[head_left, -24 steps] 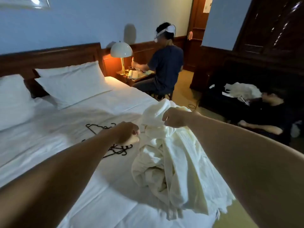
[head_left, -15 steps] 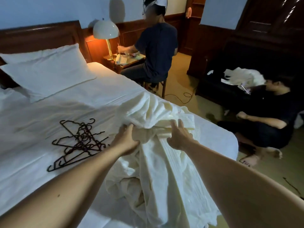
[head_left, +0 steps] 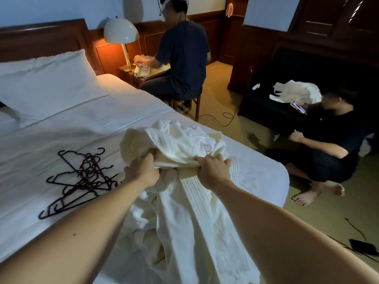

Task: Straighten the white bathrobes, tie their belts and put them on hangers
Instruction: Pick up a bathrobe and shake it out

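A crumpled white bathrobe (head_left: 184,144) lies on the right side of the bed, its lower part hanging over the near edge. A small pink emblem shows on its upper fold. My left hand (head_left: 142,172) grips a bunch of its cloth at the left. My right hand (head_left: 214,170) grips the fabric at the right, next to a ribbed band. A tangle of several dark hangers (head_left: 82,177) lies on the sheet to the left of my left hand. More white cloth (head_left: 297,93) is piled on the dark sofa at the right.
The white bed (head_left: 71,124) has pillows (head_left: 47,83) at the headboard. A person sits on a stool (head_left: 184,58) at the bedside table with a lit lamp (head_left: 121,33). Another person (head_left: 328,144) sits on the floor by the sofa. Cables lie on the carpet.
Both hands came down from holding the robe in the air to the bed, where it now lies. My view tilted down, and my hands have spread slightly apart on the cloth.
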`<state>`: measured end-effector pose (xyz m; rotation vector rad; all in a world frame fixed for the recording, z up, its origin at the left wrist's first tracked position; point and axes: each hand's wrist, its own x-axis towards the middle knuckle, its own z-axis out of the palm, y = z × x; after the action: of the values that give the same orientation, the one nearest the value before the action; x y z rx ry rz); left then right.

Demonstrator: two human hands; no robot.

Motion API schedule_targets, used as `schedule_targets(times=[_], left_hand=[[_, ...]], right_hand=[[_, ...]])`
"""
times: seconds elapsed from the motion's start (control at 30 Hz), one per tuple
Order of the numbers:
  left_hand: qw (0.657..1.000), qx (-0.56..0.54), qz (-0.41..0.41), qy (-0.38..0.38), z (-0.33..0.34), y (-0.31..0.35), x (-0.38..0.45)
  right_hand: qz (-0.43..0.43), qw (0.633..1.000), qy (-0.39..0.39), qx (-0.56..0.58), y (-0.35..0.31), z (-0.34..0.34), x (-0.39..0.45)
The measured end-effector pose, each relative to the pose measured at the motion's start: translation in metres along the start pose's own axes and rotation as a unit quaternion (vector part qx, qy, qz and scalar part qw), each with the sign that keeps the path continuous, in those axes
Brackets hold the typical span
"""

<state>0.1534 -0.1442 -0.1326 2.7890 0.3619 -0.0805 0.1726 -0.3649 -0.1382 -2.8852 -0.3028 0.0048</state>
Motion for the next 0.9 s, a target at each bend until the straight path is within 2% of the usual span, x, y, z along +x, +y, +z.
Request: schedule_targets(times=[0.17, 0.2, 0.27, 0.3, 0.37, 0.43, 0.5, 0.57, 0.63, 0.67, 0.77, 0.8, 0.83, 0.9], left_hand=[[0.987, -0.146, -0.044, 0.053, -0.027, -0.026, -0.049], [0.983, -0.173, -0.056, 0.029, -0.034, -0.032, -0.062], [0.957, -0.264, -0.098, -0.069, -0.045, -0.045, -0.091], [0.93, -0.321, -0.124, -0.127, -0.053, -0.051, -0.111], [0.849, -0.446, -0.172, -0.227, -0.071, -0.061, -0.147], [0.759, -0.574, -0.171, -0.256, -0.085, -0.064, -0.183], [0.703, -0.657, -0.161, -0.219, -0.099, -0.06, -0.216], [0.676, -0.705, -0.175, -0.124, -0.114, -0.047, -0.239], [0.693, -0.69, -0.209, -0.021, -0.135, -0.033, -0.266], [0.71, -0.67, -0.217, 0.016, -0.146, -0.03, -0.279], [0.745, -0.635, -0.197, 0.056, -0.177, -0.028, -0.309], [0.748, -0.634, -0.175, 0.087, -0.192, -0.031, -0.322], [0.76, -0.625, -0.151, 0.099, -0.203, -0.032, -0.331], [0.774, -0.623, -0.092, 0.068, -0.219, -0.036, -0.343]], right_hand=[[-0.179, 0.971, 0.156, 0.001, -0.015, -0.022, -0.051], [-0.212, 0.962, 0.17, -0.001, -0.022, -0.025, -0.065], [-0.259, 0.949, 0.181, -0.01, -0.034, -0.029, -0.096], [-0.276, 0.943, 0.188, -0.011, -0.04, -0.031, -0.113], [-0.306, 0.933, 0.191, -0.008, -0.05, -0.034, -0.147], [-0.351, 0.917, 0.186, -0.021, -0.062, -0.038, -0.182], [-0.396, 0.9, 0.179, -0.028, -0.075, -0.045, -0.217], [-0.429, 0.889, 0.161, -0.015, -0.087, -0.051, -0.246], [-0.446, 0.89, 0.1, -0.008, -0.102, -0.062, -0.273], [-0.431, 0.901, 0.038, -0.016, -0.113, -0.071, -0.285], [-0.266, 0.937, -0.223, -0.019, -0.137, -0.106, -0.302], [-0.222, 0.94, -0.259, 0.03, -0.143, -0.118, -0.306], [-0.188, 0.947, -0.243, 0.092, -0.145, -0.128, -0.302], [-0.136, 0.97, -0.096, 0.175, -0.147, -0.148, -0.288]])
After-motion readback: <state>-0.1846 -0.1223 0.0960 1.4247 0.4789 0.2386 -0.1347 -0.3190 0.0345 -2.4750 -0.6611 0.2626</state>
